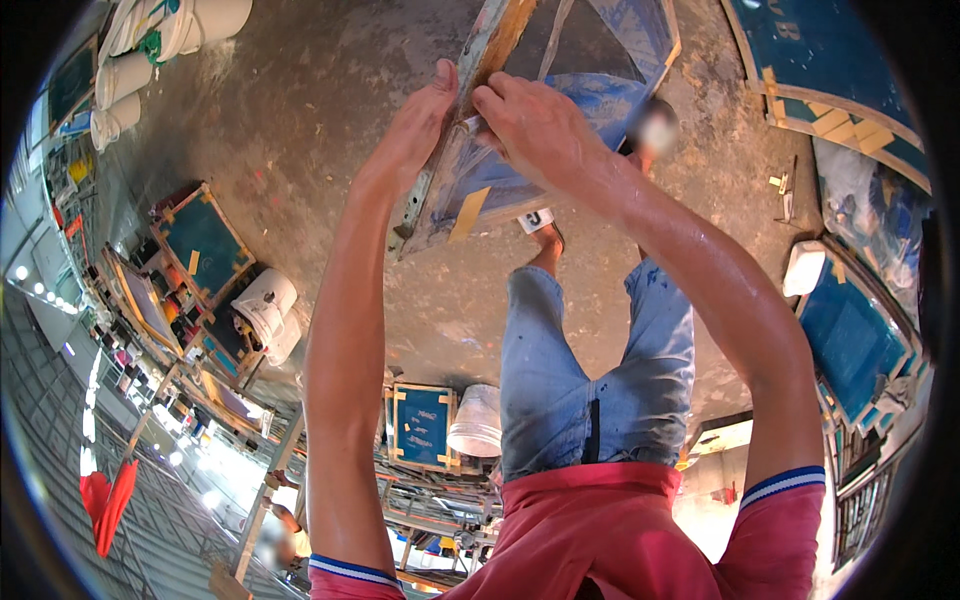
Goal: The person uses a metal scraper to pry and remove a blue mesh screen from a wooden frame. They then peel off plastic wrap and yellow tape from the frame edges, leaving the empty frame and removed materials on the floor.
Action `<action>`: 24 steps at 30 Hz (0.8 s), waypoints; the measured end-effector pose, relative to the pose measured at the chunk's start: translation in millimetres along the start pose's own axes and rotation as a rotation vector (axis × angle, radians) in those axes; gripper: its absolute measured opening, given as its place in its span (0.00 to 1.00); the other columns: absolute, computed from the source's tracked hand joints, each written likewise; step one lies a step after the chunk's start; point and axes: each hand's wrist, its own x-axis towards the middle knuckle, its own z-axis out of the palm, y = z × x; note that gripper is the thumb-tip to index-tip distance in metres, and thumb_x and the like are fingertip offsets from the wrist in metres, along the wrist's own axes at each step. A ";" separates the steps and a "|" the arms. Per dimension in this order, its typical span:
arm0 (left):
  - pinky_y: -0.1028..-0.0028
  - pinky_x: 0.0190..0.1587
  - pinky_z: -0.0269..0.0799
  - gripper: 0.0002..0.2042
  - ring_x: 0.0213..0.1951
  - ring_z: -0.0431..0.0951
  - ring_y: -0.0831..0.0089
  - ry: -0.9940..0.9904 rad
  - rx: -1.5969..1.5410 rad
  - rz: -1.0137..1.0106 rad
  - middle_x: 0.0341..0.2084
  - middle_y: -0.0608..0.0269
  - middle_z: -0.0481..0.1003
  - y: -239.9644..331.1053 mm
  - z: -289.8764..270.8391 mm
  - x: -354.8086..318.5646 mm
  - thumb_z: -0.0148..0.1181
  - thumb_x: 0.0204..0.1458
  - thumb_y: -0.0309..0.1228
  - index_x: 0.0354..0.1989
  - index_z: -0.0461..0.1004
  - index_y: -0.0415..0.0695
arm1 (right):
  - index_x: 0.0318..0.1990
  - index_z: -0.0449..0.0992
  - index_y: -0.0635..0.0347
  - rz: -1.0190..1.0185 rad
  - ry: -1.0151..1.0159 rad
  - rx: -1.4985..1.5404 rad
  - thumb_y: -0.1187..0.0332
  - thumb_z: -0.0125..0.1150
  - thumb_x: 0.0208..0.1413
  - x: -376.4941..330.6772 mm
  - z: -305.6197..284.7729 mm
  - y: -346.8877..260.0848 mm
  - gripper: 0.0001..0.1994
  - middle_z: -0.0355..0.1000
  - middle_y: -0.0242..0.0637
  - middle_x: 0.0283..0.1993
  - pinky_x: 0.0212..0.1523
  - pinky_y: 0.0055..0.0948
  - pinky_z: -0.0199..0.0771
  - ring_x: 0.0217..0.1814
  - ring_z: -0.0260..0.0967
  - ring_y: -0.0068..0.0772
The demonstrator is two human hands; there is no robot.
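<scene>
- The framed screen [598,98] is at the upper middle, over the floor [300,130] in front of the person's legs — tilted, with a long bar [496,45] between the hands.
- The left hand [422,118] lies along the bar's outer side, thumb up; how firmly it grips cannot be told.
- The right hand [540,122] is on the inner side, fingers bent at the bar — whether they pinch it is hidden.
- A strip of tan tape [469,213] crosses the screen's near edge.
</scene>
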 end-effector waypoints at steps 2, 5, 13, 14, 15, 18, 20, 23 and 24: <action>0.75 0.48 0.63 0.40 0.41 0.63 0.76 0.086 -0.049 0.099 0.41 0.64 0.70 -9.8 0.8 0.3 0.36 0.58 0.67 0.44 0.72 0.33 | 0.35 0.71 0.60 -0.061 -0.030 -0.064 0.70 0.61 0.48 6.7 -5.0 -2.3 0.08 0.69 0.38 0.32 0.39 0.36 0.71 0.41 0.73 0.39; 0.74 0.48 0.63 0.41 0.41 0.62 0.75 0.107 -0.070 0.113 0.38 0.62 0.71 -21.1 -4.2 8.6 0.33 0.58 0.67 0.43 0.72 0.32 | 0.35 0.72 0.59 -0.103 -0.063 -0.085 0.69 0.61 0.49 7.0 -4.0 1.3 0.07 0.69 0.38 0.31 0.40 0.34 0.69 0.41 0.73 0.38; 0.76 0.57 0.60 0.31 0.49 0.64 0.79 0.098 -0.091 -0.016 0.49 0.67 0.68 -27.0 -16.3 15.3 0.39 0.65 0.55 0.53 0.69 0.36 | 0.36 0.74 0.57 -0.150 0.033 -0.142 0.66 0.59 0.54 9.5 3.3 -2.7 0.07 0.70 0.34 0.32 0.43 0.37 0.66 0.40 0.72 0.36; 0.77 0.56 0.61 0.30 0.48 0.65 0.79 0.072 -0.106 -0.024 0.48 0.67 0.68 -24.8 -17.0 14.8 0.39 0.65 0.55 0.52 0.70 0.36 | 0.37 0.74 0.57 -0.139 -0.029 -0.200 0.65 0.59 0.53 12.9 4.5 -5.0 0.07 0.70 0.33 0.32 0.44 0.37 0.66 0.41 0.72 0.35; 0.77 0.55 0.61 0.30 0.46 0.65 0.79 0.045 -0.120 -0.031 0.47 0.67 0.68 -23.4 -17.0 14.6 0.40 0.65 0.55 0.50 0.71 0.36 | 0.37 0.74 0.56 -0.127 -0.092 -0.257 0.65 0.59 0.53 15.3 5.7 -6.0 0.08 0.70 0.33 0.32 0.44 0.37 0.66 0.42 0.72 0.34; 0.75 0.45 0.64 0.33 0.39 0.64 0.74 0.075 0.088 0.336 0.37 0.60 0.72 -27.1 -15.1 22.7 0.39 0.63 0.58 0.41 0.72 0.34 | 0.29 0.76 0.56 -0.295 -0.057 -0.317 0.66 0.60 0.50 20.7 9.0 7.0 0.05 0.71 0.32 0.27 0.39 0.36 0.68 0.38 0.74 0.33; 0.74 0.42 0.65 0.31 0.37 0.65 0.74 0.023 0.001 0.182 0.34 0.62 0.72 -22.5 -15.1 25.0 0.43 0.62 0.57 0.40 0.74 0.35 | 0.25 0.77 0.57 -0.333 -0.112 -0.203 0.68 0.60 0.48 27.3 3.2 11.0 0.05 0.73 0.32 0.25 0.35 0.35 0.71 0.35 0.76 0.33; 0.73 0.44 0.65 0.30 0.37 0.66 0.76 -0.061 0.038 0.216 0.33 0.66 0.74 -24.5 -21.1 33.3 0.44 0.62 0.57 0.41 0.76 0.37 | 0.24 0.77 0.57 -0.331 -0.420 -0.355 0.70 0.61 0.43 43.4 -10.9 -0.7 0.03 0.72 0.31 0.25 0.35 0.32 0.74 0.36 0.76 0.32; 0.73 0.46 0.65 0.30 0.38 0.67 0.77 -0.092 0.077 0.272 0.34 0.67 0.74 -28.2 -22.0 35.1 0.43 0.62 0.57 0.42 0.77 0.37 | 0.25 0.77 0.57 -0.318 -0.561 -0.462 0.70 0.62 0.42 45.2 -12.5 -7.0 0.03 0.71 0.31 0.25 0.35 0.31 0.74 0.37 0.76 0.31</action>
